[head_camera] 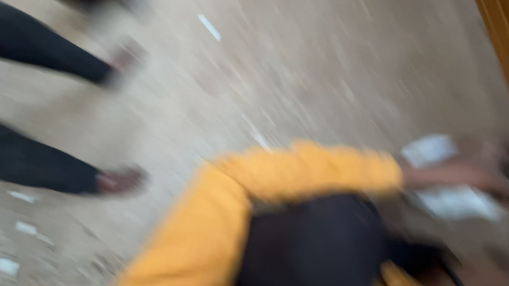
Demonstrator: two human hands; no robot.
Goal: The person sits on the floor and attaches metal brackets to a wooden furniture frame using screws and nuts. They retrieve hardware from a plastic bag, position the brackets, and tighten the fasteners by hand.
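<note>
Speckled floor (335,64), heavy blur. Yellow-sleeved arm (301,171) reaches right; hand (479,175) over white papers (446,199) on floor, grip cannot tell. Other hand unseen. Bystander feet (119,180) nearby. Risk: papers slipping, getting trodden.

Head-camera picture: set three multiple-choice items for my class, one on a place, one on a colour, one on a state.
1. Where do the white sheets lie?
A. at the right, by the outstretched hand
B. at the top left
C. on the wooden panel

2. What colour is the sleeve of the nearby person?
A. green
B. yellow
C. red

3. How does the picture look?
A. sharp
B. dark
C. blurred by motion

Answers: 1 A, the sheets show pale on the floor beside that person's hand. 2 B, the sleeve is plainly yellow over a dark vest. 3 C, every edge is smeared, the dark legs at left too.
</note>
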